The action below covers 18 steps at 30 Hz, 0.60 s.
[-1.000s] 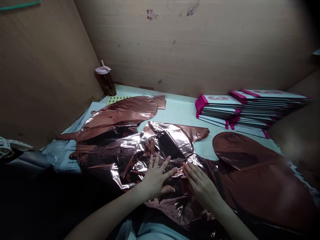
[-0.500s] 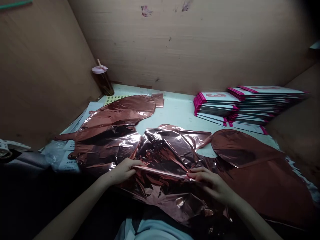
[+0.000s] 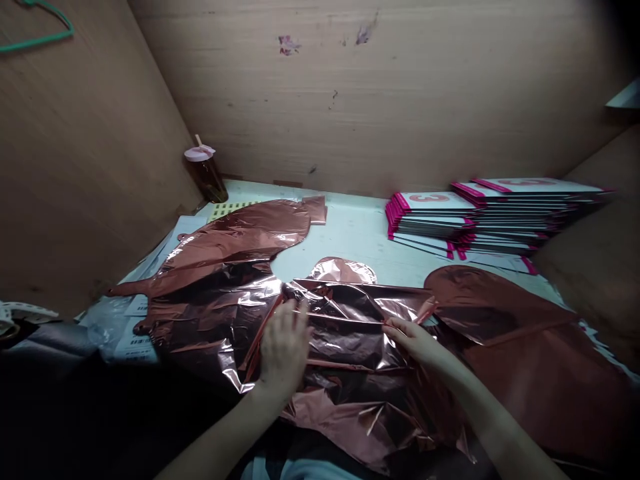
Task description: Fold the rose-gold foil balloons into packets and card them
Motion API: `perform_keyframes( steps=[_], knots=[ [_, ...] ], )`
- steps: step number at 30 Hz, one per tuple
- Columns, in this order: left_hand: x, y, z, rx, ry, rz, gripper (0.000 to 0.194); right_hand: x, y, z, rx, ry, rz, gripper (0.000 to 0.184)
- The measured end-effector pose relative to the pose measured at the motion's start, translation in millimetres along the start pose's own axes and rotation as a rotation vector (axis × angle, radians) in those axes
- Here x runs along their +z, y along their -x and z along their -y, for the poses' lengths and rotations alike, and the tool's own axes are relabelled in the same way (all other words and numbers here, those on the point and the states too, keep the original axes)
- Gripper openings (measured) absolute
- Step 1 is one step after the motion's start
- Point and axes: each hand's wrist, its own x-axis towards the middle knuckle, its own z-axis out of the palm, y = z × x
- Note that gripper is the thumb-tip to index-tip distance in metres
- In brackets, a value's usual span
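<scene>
A shiny rose-gold foil balloon [image 3: 345, 340], flat and partly folded over, lies in front of me. My left hand [image 3: 285, 347] rests on its left side with the fingers stretched out, slightly blurred. Between its thumb and fingers, my right hand [image 3: 407, 333] pinches the folded edge at the right. More flat foil balloons spread out on both sides, one at the left [image 3: 215, 293] with small tabs and one at the right [image 3: 525, 360] with a rounded end. The near part of the foil hangs toward my lap.
Stacks of white packets with pink edges and a number 3 [image 3: 430, 200] stand at the back right. A lidded drink cup [image 3: 207, 177] is in the back left corner, and a small folded foil piece [image 3: 315, 210] lies near the wall. Wooden panels [image 3: 250, 93] enclose the table.
My left hand has let go of the folded edge and now lies flat on the foil. My right hand has shifted slightly up with the edge, and the fold has moved away from me.
</scene>
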Motion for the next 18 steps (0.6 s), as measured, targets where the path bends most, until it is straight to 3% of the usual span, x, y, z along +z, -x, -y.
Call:
perform_keyframes(
  steps=[2, 3, 6, 8, 10, 12, 14, 18],
  knots=[
    [14.2, 4.8, -11.8, 0.303, -0.001, 0.045, 0.051, -2.5, 1.7, -2.9, 0.008, 0.061, -0.057, 0.051],
    [22.4, 6.5, -14.7, 0.383, 0.006, 0.093, 0.054, -2.6, 4.5, -2.6, 0.022, 0.083, -0.089, 0.049],
    [42.6, 10.1, -14.5, 0.393, -0.009, 0.167, 0.063, 11.6, 19.6, 8.3, 0.027, 0.309, -0.411, 0.033],
    [47.9, 11.6, -12.2, 0.38, -0.027, 0.175, 0.063, 36.3, 28.9, 20.5, -0.128, 0.58, -0.642, 0.029],
    [47.3, 12.4, -11.5, 0.382, -0.049, 0.181, 0.064, 64.6, 32.0, 26.9, -0.428, 0.821, -0.622, 0.037],
    [44.1, 12.6, -12.7, 0.375, -0.075, 0.186, 0.065, 82.3, 30.3, 18.8, -0.632, 0.92, -0.421, 0.049],
    [41.6, 12.5, -14.6, 0.364, -0.092, 0.186, 0.066, 79.6, 29.5, -4.4, -0.602, 0.956, -0.343, 0.061],
    [42.5, 12.5, -16.9, 0.352, -0.085, 0.178, 0.067, 31.3, 32.1, -45.7, -0.395, 0.957, -0.535, 0.067]
  ],
)
